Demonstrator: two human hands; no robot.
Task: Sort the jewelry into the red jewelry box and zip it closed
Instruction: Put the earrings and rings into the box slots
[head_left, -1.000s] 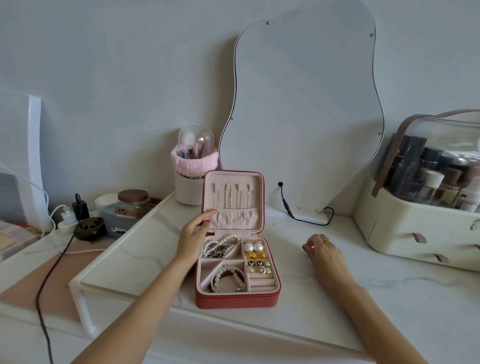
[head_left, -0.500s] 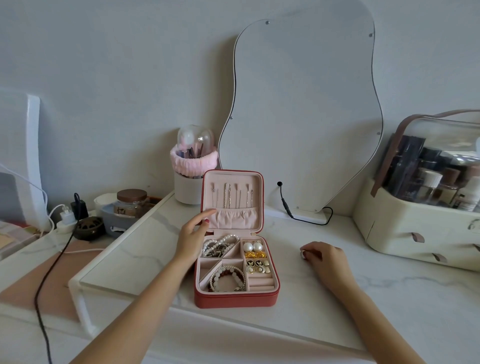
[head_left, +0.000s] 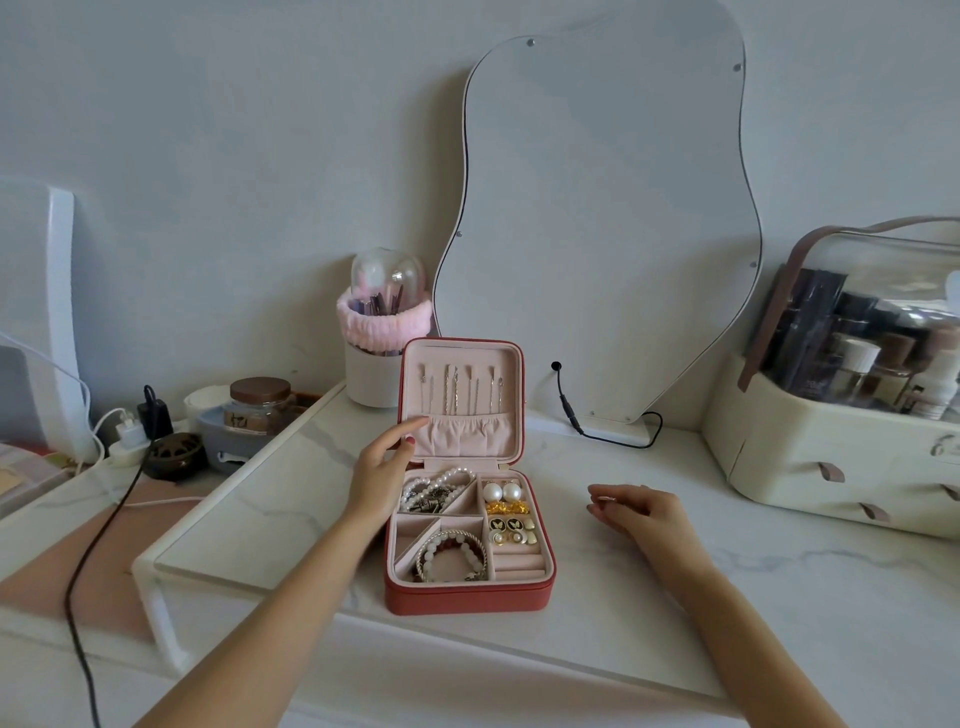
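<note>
Fingers of the left hand (head_left: 382, 465) are laid straight against the upright lid (head_left: 461, 400) of the red jewelry box (head_left: 467, 595); a small ring (head_left: 607, 499) is pinched by the right hand (head_left: 641, 512).

- cosmetics organizer (head_left: 810, 447): cut off by right edge.
- right hand (head_left: 641, 512): pinches something small, a ring perhaps; too small to tell.
- jar (head_left: 258, 405) label: unreadable.
- black cable (head_left: 88, 561): leaves bottom edge.

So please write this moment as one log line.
box: open | left hand: touches lid | right hand: pinches ring | zip: not closed
</note>
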